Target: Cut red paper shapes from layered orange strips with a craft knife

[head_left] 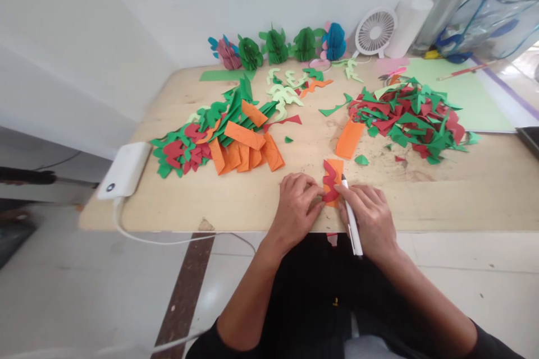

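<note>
At the table's near edge, a red wavy-edged paper cutout (329,184) lies on a small orange paper rectangle (339,168). My left hand (298,205) is closed, its bent thumb and forefinger gripping the left edge of the red cutout against the orange paper. A white pen (352,221) with a dark tip sits in my closed right hand (370,219), tip pointing away from me. My right fingertips also touch the right side of these papers. Just beyond lies another orange paper piece (349,139).
Orange rectangles (245,136) and green and red cutouts (181,151) lie left; a pile of green and red scraps (415,118) lies right. Honeycomb paper figures (277,46), a small white fan (376,31) and a metal flask (446,3) stand behind. A white power bank (126,171) trails a cable.
</note>
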{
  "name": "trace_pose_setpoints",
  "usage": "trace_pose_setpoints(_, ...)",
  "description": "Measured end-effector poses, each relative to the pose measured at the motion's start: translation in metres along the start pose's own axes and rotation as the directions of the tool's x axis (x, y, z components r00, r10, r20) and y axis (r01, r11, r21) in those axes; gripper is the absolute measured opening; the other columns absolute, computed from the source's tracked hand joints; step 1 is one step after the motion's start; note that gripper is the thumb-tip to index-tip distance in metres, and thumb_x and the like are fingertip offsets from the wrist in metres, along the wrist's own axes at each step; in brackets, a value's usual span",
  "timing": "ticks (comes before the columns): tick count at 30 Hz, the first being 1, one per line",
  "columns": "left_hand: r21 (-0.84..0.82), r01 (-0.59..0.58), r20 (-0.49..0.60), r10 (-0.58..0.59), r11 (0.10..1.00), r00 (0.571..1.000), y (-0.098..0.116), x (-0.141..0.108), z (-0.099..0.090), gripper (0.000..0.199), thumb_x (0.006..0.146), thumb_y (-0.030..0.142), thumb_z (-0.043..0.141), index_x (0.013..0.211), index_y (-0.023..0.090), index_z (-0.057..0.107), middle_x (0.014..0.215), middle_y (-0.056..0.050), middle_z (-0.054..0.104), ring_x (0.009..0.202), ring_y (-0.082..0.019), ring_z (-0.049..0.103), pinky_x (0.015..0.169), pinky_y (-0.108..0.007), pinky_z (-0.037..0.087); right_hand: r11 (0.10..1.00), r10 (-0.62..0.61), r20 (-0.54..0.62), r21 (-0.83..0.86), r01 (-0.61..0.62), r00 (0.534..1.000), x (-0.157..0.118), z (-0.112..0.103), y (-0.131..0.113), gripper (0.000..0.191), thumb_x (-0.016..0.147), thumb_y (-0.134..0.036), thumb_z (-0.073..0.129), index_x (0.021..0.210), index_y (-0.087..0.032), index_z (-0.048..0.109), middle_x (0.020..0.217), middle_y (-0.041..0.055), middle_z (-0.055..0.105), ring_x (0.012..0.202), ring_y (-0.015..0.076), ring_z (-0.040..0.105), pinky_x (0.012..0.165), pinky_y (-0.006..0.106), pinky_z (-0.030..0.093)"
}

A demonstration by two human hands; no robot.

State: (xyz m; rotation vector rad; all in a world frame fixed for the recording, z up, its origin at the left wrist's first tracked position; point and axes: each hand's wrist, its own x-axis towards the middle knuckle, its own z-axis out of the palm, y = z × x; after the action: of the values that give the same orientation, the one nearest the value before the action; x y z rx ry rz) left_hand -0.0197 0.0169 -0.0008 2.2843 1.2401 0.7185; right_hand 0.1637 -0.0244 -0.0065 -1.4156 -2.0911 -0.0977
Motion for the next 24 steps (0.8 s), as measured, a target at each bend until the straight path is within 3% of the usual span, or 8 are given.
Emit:
trace_pose_setpoints(13,-0.016,-0.005,-0.002,0.005,1.0,1.0,-0.0006,-0.0005,-0.0001,0.007,0.088,0.022,0.062,0.093,0.02,0.065,0.103,-0.006,0.06,0.107,-0.025,0.051,0.101,-0.045,0.039,0.998,-0.023,0.034,0.055,0.021,0.999,-0.001,0.0012,-0.0004,0.036,0.095,-0.017,0.051,0.131,-0.02,0.058,0.094,0.0055,0.073,0.095,0.0225,0.061,0.083,0.036,0.04)
trace_pose_setpoints(24,0.027,0.006,-0.09,-0.004,1.0,0.996,-0.0022,-0.0001,0.0083,0.018,0.087,0.026,0.065,0.104,0.019,0.064,0.107,-0.007,0.059,0.108,-0.025,0.052,0.101,-0.044,0.041,0.998,-0.032,0.027,0.054,0.03,0.999,-0.0021,0.0019,0.0006,0.028,0.095,-0.017,0.051,0.121,-0.017,0.062,0.099,0.0071,0.073,0.098,0.0232,0.06,0.085,0.037,0.04)
